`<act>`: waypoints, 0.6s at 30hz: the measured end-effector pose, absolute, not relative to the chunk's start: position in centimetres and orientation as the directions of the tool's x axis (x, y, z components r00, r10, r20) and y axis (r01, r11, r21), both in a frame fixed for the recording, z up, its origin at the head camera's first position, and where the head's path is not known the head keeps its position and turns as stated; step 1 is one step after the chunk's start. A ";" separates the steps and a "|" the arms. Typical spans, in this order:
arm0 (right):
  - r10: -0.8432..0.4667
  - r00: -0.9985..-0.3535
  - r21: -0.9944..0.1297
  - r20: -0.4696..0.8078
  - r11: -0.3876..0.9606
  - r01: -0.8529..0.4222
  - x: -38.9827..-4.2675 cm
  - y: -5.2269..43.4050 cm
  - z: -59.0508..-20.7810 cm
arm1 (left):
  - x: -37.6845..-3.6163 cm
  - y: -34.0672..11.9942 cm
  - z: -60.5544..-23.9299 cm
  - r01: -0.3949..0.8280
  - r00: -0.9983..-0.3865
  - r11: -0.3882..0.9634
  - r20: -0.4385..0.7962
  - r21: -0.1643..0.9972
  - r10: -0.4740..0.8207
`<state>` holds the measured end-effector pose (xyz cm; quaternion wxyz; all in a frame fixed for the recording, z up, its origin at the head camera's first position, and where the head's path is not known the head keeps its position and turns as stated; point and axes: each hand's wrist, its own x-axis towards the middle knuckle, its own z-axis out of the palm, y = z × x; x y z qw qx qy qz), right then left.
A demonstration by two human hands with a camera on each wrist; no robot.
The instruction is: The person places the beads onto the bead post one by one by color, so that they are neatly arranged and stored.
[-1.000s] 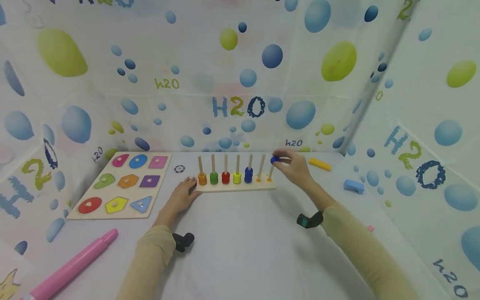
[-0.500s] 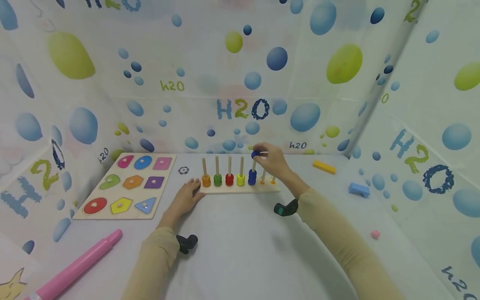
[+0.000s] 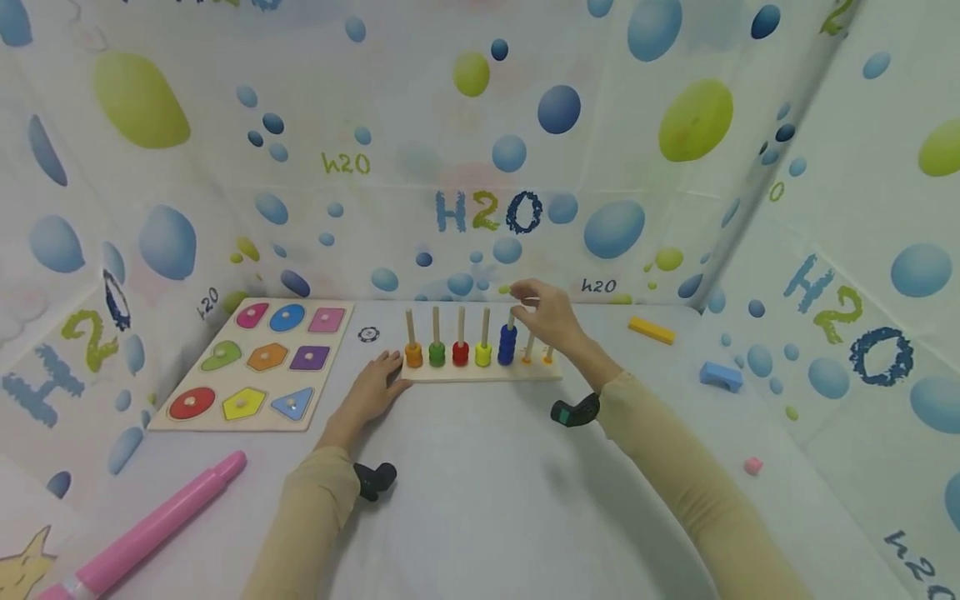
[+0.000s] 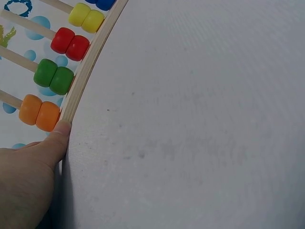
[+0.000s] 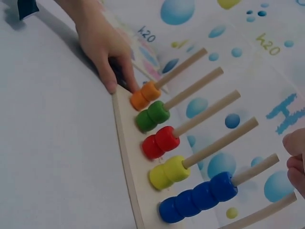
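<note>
Left grip presses flat against peg board; right grip loose, empty above blue beads.

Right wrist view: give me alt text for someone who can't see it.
A wooden peg board carries orange beads, green beads, red beads, yellow beads and a taller stack of blue beads on separate pegs. The left hand presses its far end; the right hand's fingertips hover by the blue peg's tip.

Bright even light around me, soft shadows under my arms, wide-angle bending at edges, wrist views dimmer, slightly soft.
</note>
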<state>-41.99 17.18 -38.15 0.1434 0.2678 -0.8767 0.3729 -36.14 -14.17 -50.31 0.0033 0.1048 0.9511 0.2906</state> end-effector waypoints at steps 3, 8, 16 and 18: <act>-0.341 -0.810 -0.579 0.477 0.572 -0.581 -42.0 17.9 -38.0 | -36.3 -14.3 -50.2 0.193 -0.979 0.813 0.049 0.549 0.200; -0.282 -0.805 -0.612 0.522 0.534 -0.583 -41.2 20.5 -37.8 | -36.6 -14.3 -50.0 0.199 -0.978 0.811 0.056 0.551 0.202; -0.153 -0.849 -0.634 0.506 0.601 -0.486 -39.1 26.9 -41.3 | -36.9 -14.2 -50.2 0.188 -0.979 0.818 0.037 0.543 0.200; -0.123 -0.873 -0.643 0.472 0.630 -0.436 -38.5 28.3 -42.5 | -36.9 -14.2 -50.2 0.180 -0.980 0.819 0.027 0.545 0.197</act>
